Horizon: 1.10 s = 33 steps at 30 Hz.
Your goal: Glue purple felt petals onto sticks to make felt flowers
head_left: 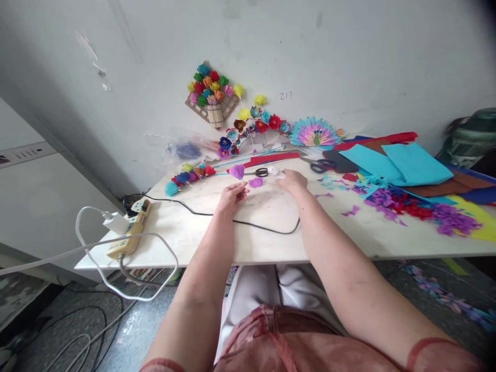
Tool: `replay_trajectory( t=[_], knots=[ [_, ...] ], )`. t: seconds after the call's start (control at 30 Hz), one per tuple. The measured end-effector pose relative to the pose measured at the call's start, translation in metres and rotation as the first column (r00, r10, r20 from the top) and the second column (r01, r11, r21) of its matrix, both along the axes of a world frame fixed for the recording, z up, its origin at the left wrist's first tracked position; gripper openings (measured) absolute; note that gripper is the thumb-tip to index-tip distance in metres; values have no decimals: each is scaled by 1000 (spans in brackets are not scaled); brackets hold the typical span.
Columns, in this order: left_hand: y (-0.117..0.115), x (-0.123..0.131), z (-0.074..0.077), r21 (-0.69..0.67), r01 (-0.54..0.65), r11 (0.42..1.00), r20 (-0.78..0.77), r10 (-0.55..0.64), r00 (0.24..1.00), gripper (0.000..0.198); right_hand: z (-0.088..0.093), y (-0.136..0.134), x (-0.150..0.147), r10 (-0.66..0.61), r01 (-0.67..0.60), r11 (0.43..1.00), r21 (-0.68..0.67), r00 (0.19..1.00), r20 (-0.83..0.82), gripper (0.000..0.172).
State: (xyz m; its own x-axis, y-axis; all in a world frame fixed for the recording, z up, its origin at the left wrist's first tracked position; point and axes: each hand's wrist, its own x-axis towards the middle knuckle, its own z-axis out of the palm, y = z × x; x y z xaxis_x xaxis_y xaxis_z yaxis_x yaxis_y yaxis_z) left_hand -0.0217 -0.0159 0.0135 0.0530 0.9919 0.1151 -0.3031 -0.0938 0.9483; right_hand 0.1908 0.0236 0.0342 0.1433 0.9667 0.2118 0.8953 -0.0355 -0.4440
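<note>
My left hand [234, 195] pinches the thin stem of a purple paper flower [236, 172], which stands upright above the fingers. My right hand [293, 182] is closed round a white tool [276, 172] that looks like a glue gun; most of it is hidden by the hand. A black cord [263, 228] runs over the table and up behind my right wrist. Between the hands lies a loose purple paper petal [256, 182]. Just behind it rest dark-handled scissors [261, 172].
Finished paper flowers [188, 176] lie at the left, by a power strip [129, 232]. A flower arch [260, 126] and a paper fan [315, 133] stand along the wall. Blue sheets [416, 164], purple cuttings [455, 219] and more scissors [322, 166] lie on the right.
</note>
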Motion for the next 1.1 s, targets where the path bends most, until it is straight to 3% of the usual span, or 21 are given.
replay_trajectory(
  t=[0.2,0.4,0.53,0.67,0.8,1.1],
  knots=[
    [1,0,-1,18,5,1000,-1,-5,1000,35,-11,3,0,-35,44,997,-69,991,129,37],
    [1,1,0,10,-8,1000,-13,8,1000,35,-10,1,-2,-59,74,994,-80,984,170,41],
    [2,1,-2,11,-11,1000,-24,12,1000,35,-6,-2,-6,-120,113,992,54,979,166,36],
    [3,1,-4,17,-14,1000,-39,15,999,34,-6,-4,-13,31,-65,970,236,989,144,37],
    [3,2,-4,26,-23,999,-41,24,999,34,-9,-1,-24,196,-215,940,266,976,95,37],
    [6,3,-7,32,-36,999,-54,38,998,37,-10,13,-50,199,-244,953,179,951,238,42]
  ],
)
